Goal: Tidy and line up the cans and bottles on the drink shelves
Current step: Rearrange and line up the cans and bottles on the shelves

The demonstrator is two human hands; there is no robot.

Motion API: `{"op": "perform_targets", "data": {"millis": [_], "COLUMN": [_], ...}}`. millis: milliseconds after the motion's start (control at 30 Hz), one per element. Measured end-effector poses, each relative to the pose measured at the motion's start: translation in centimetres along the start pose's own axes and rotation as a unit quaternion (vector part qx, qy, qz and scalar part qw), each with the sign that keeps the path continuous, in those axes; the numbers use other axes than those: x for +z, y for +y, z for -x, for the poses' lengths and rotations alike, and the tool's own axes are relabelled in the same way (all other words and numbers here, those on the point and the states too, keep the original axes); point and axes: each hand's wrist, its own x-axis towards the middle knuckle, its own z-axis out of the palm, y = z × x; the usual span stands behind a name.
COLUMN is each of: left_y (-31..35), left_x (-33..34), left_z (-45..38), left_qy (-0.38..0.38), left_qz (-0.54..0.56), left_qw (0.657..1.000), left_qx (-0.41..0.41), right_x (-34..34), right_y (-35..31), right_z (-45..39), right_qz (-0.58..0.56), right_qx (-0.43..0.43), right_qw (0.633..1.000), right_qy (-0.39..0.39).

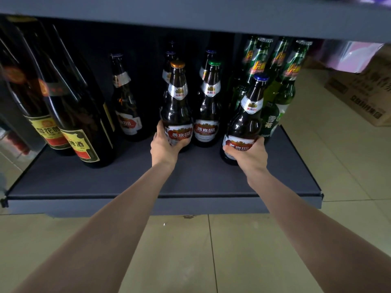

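On the low grey shelf [127, 180] stand brown and green beer bottles. My left hand [165, 146] grips the base of a gold-capped brown bottle [177, 102] in the middle. My right hand [247, 155] grips the base of a blue-capped brown bottle [249, 115], which stands furthest forward, right of centre. Between them stands a green-capped brown bottle [208, 106] with more brown bottles behind. Another brown bottle [124, 98] stands alone further left.
Tall dark bottles with yellow and red labels [74, 115] fill the shelf's left side. Green bottles [281, 85] crowd the right rear. An upper shelf [190, 15] hangs low overhead. Cardboard boxes [364, 92] sit on the tiled floor to the right.
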Motion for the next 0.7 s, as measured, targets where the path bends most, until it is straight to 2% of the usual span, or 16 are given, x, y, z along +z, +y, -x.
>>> {"op": "perform_targets", "data": {"millis": [300, 700], "left_y": [0.1, -0.4], "left_x": [-0.9, -0.6], "left_z": [-0.8, -0.6], "left_qy": [-0.060, -0.033], "left_qz": [-0.001, -0.042], "left_qw": [0.998, 0.999], "left_qx": [0.011, 0.002], "right_x": [-1.6, -2.2], "right_y": [-0.3, -0.2], "right_z": [0.1, 0.2], "right_qz": [0.038, 0.038], "right_qx": [-0.017, -0.018], "right_qw": [0.998, 0.995], "right_qy": [-0.046, -0.095]}}
